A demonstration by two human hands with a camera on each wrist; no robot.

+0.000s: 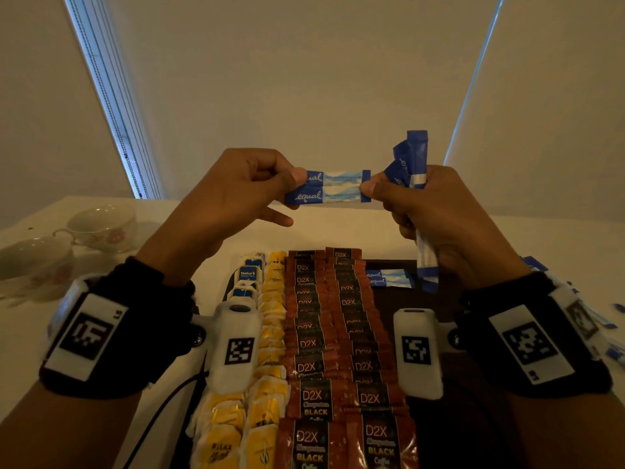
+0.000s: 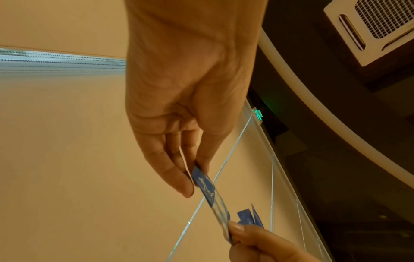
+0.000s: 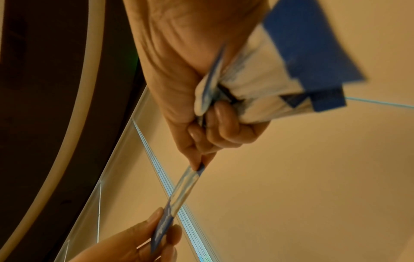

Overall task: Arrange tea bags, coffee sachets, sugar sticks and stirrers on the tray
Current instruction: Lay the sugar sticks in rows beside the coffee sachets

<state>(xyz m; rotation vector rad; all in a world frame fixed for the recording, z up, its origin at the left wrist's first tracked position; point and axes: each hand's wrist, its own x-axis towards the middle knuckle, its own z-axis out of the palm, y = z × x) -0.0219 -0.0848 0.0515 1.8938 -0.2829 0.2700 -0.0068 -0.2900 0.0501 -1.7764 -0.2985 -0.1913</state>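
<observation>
A joined pair of blue-and-white sugar sticks (image 1: pixel 329 186) (image 2: pixel 209 190) (image 3: pixel 182 189) is stretched between both hands above the dark tray (image 1: pixel 436 296). My left hand (image 1: pixel 236 194) (image 2: pixel 190 177) pinches its left end. My right hand (image 1: pixel 439 211) (image 3: pixel 201 159) pinches its right end and also grips a bundle of sugar sticks (image 1: pixel 411 157) (image 3: pixel 280 70) in its fist. On the tray lie rows of yellow tea bags (image 1: pixel 270 333), brown coffee sachets (image 1: pixel 324 333) and one sugar stick pair (image 1: pixel 389 278). No stirrers are in view.
Two white floral teacups (image 1: pixel 101 225) stand on the white table at the far left. Blue tea bags (image 1: pixel 248 274) sit at the tray's far left corner. Loose sugar sticks (image 1: pixel 605 326) lie on the table to the right. A black cable (image 1: pixel 159 418) runs beside the tray.
</observation>
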